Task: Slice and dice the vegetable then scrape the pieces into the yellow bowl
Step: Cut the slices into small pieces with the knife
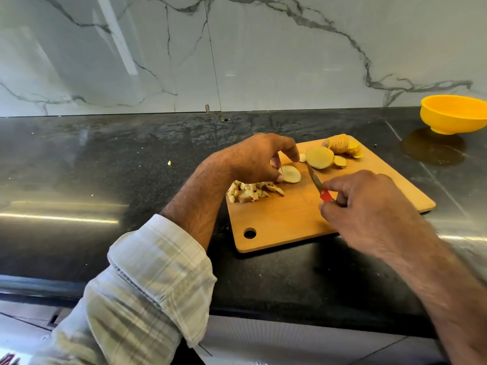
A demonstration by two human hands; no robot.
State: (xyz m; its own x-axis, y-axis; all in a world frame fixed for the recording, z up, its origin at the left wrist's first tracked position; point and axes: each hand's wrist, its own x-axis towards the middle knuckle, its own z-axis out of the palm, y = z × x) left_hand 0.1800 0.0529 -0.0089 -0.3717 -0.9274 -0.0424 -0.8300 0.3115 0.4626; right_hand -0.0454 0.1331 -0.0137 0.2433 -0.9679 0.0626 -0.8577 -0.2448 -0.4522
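A wooden cutting board lies on the dark counter. On it, my left hand pinches a round potato slice between thumb and fingers. My right hand grips a small knife by its red handle, blade pointing toward the slices. A pile of diced pieces sits at the board's left edge. A larger slice and a row of cut slices lie at the board's far side. The yellow bowl stands at the far right, apart from the board.
The black stone counter runs left to right, with a marble wall behind it. A stray vegetable bit lies on the counter left of the board. The counter's front edge is close to my body.
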